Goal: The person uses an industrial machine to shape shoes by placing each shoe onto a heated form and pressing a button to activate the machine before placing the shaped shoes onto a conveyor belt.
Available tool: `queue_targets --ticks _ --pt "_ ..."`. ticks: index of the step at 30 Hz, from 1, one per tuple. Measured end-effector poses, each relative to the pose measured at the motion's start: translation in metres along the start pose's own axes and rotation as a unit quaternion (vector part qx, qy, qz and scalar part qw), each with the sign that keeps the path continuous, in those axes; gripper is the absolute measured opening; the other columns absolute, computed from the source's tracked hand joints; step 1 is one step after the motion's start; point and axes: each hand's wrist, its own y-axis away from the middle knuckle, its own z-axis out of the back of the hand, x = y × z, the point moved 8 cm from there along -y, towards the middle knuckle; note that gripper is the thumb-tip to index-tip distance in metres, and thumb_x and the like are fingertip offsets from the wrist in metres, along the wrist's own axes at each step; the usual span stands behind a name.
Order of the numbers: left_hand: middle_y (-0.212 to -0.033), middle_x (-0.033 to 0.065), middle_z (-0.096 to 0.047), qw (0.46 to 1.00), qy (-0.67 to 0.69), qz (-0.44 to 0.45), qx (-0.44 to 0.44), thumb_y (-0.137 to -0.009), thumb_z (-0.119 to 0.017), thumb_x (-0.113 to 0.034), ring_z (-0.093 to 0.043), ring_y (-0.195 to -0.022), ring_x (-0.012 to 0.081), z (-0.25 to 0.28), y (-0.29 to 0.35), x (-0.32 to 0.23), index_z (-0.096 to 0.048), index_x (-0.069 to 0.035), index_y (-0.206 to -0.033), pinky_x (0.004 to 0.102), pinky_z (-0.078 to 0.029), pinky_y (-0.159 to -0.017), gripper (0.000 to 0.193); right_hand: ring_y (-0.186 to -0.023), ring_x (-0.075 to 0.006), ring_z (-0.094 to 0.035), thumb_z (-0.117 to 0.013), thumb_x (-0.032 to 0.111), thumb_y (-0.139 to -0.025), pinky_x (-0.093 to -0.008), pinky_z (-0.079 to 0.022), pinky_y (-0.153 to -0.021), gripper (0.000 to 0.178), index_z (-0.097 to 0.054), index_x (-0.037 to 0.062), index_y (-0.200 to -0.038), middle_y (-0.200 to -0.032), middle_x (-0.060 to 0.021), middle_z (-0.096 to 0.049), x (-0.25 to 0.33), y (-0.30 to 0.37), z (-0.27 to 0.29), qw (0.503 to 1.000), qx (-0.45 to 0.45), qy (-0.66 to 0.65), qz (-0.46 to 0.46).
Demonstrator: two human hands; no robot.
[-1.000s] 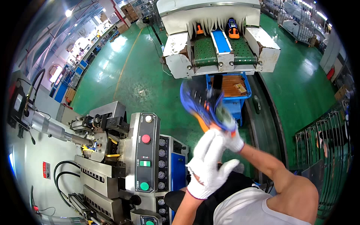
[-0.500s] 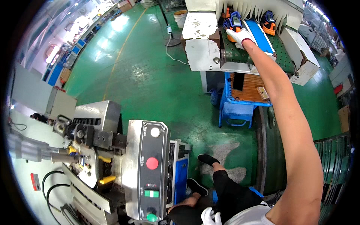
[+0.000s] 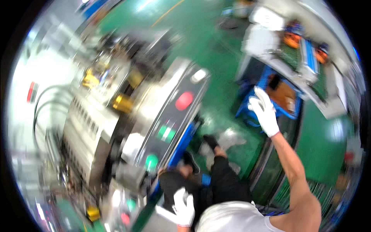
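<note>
My right hand (image 3: 264, 112), in a white glove, hangs over the floor in front of the blue cart (image 3: 253, 110). Its fingers are stretched out and hold nothing. Low in the picture, my left hand (image 3: 184, 208), also gloved in white, is raised before my dark shorts with its fingers apart. An orange and dark blue shoe (image 3: 292, 35) sits on the green perforated conveyor (image 3: 290, 58) at the far right. Another such shoe (image 3: 322, 53) lies beyond a blue-topped strip (image 3: 309, 56). Motion smears much of the view.
A metal machine (image 3: 92, 127) with yellow clamps (image 3: 123, 103) fills the left side. Its slanted control panel (image 3: 174, 116) carries red, green and white buttons. A dark flat object (image 3: 274, 82) lies on the cart's brown top. White casing (image 3: 336, 92) flanks the conveyor.
My right hand has left the shoe on the conveyor and drawn back toward me, empty. My left hand has come further into view. The view has swung left toward the machine.
</note>
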Motion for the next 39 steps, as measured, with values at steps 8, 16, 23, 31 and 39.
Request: queue_targets --ticks 8,16,23,31,39 --pt "-0.124 0.0183 -0.068 0.831 -0.218 0.315 -0.404 -0.103 -0.065 -0.021 -0.067 -0.115 0.0337 0.223 0.346 0.163 -0.067 -0.003 -0.129 0.0433 -0.052 -0.103 0.032 -0.124 -0.0216 -0.064 -0.064 0.004 -0.103 -0.0357 -0.055 -0.104 0.059 -0.044 0.0022 -0.158 -0.154 -0.0137 -0.055 0.01 0.27 -0.258 0.887 0.451 -0.046 -0.085" --pt "-0.148 0.0309 -0.057 0.291 -0.003 0.785 -0.547 -0.096 -0.067 -0.062 -0.057 -0.134 0.0451 -0.089 0.848 0.135 -0.046 0.008 -0.153 0.0513 -0.046 -0.113 0.093 -0.125 -0.0225 -0.064 -0.064 0.008 -0.105 -0.0378 -0.057 -0.104 0.055 -0.047 0.0033 -0.157 -0.159 -0.0127 -0.051 0.055 0.328 -0.322 0.772 0.625 0.082 0.083" --pt "-0.15 0.0279 -0.057 0.208 0.041 0.774 -0.597 -0.101 -0.057 -0.061 -0.061 -0.13 0.0465 -0.204 0.754 0.123 -0.04 -0.006 -0.16 0.0538 -0.049 -0.108 0.083 -0.124 -0.0241 -0.067 -0.064 0.005 -0.105 -0.0372 -0.058 -0.102 0.053 -0.048 0.0016 -0.155 -0.155 -0.015 -0.055 0.075 0.371 -0.357 0.709 0.685 0.116 0.118" --pt "-0.111 0.0244 -0.066 0.332 -0.082 0.803 -0.488 -0.107 -0.053 -0.053 -0.069 -0.096 0.0447 -0.192 0.737 0.125 -0.065 0.0 -0.118 0.0555 -0.056 -0.081 0.055 -0.118 -0.0229 -0.071 -0.068 0.007 -0.101 -0.0372 -0.054 -0.105 0.058 -0.049 0.0056 -0.156 -0.129 -0.0187 -0.072 0.098 0.39 -0.344 0.66 0.694 0.182 0.222" --pt "-0.113 0.0238 -0.064 0.55 -0.001 0.588 -0.593 -0.101 -0.069 -0.026 -0.065 -0.101 0.0423 -0.059 0.591 0.15 -0.068 0.007 -0.11 0.049 -0.052 -0.094 0.035 -0.113 -0.0231 -0.073 -0.07 0.008 -0.099 -0.0362 -0.057 -0.098 0.057 -0.053 0.0075 -0.153 -0.124 -0.0173 -0.074 0.099 0.428 -0.331 0.658 0.718 0.147 0.177"
